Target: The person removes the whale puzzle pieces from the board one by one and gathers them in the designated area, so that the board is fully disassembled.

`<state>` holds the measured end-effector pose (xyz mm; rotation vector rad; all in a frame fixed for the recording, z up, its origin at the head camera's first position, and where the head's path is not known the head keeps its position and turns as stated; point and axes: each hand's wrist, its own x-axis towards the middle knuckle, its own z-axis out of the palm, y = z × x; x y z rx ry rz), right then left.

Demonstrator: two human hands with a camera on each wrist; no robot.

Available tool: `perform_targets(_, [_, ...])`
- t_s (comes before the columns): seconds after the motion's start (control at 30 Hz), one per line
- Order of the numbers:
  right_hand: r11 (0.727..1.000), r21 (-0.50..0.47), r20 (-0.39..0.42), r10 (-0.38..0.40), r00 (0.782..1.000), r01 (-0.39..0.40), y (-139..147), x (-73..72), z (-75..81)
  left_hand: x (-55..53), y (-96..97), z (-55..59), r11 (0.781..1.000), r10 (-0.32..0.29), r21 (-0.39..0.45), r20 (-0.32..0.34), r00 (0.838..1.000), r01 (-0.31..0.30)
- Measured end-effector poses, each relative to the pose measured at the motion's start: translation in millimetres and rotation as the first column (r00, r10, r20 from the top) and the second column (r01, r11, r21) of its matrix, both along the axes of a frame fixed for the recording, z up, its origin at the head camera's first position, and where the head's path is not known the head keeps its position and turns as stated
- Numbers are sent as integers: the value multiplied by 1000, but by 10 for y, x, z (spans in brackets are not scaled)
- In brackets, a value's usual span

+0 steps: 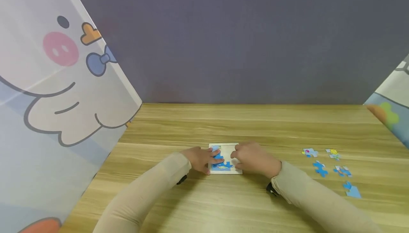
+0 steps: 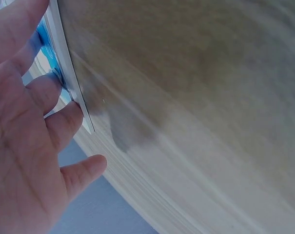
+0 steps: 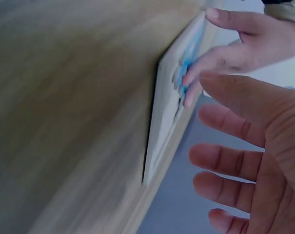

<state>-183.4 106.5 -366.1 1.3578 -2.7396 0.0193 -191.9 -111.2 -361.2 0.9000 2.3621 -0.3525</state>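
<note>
A small white jigsaw tray [image 1: 224, 144] lies on the wooden table, with blue puzzle pieces [image 1: 227, 165] filling its left and lower parts. Spread over those pieces is my left hand [image 1: 199, 159], its fingers extended and fingertips resting on them; the thumb is at the lower left corner. In the left wrist view, the left hand [image 2: 20, 141] overlaps the tray's pale edge [image 2: 71, 73]. My right hand [image 1: 257, 158] is at the tray's right side. In the right wrist view, the right hand [image 3: 269, 151] has loosely bent, separated fingers with nothing between them.
Several loose puzzle pieces lie on the table to the right, among them a yellow-patterned one [image 1: 333, 153], a blue one [image 1: 320, 169] and a light-blue one [image 1: 353, 191]. A grey panel [image 1: 243, 48] stands behind the table, and a cartoon-printed wall [image 1: 76, 101] borders its left side.
</note>
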Motion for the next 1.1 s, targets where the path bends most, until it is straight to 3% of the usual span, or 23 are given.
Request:
perform_targets(0.27, [989, 145, 3, 26, 1000, -26, -147, -8, -17, -18, 9, -20, 1000, -12, -6, -12, 1000, 11])
perform_targets(0.47, [985, 171, 8, 14, 1000, -15, -219, 3, -37, -6, 5, -20, 998, 24, 59, 0, 1000, -24])
perform_targets(0.67, [984, 175, 87, -61, 994, 45, -276, -3, -42, -9, 9, -22, 999, 25, 29, -16, 1000, -24])
perform_targets(0.77, [981, 153, 195, -146, 970, 117, -307, -25, -47, -13, 5, -25, 999, 31, 25, -19, 999, -31])
perform_targets(0.9, [968, 98, 347, -250, 904, 230, -342, -48, -47, -13, -5, -31, 999, 44, 29, -13, 999, -43])
perform_targets(1.0, [960, 68, 408, -276, 870, 272, -354, -53, -36, -6, -6, -27, 999, 44, 25, -13, 999, -44])
perform_targets(1.1, [955, 52, 443, -284, 850, 292, -347, -46, -15, 2, 5, -21, 999, 33, 15, -14, 999, -33])
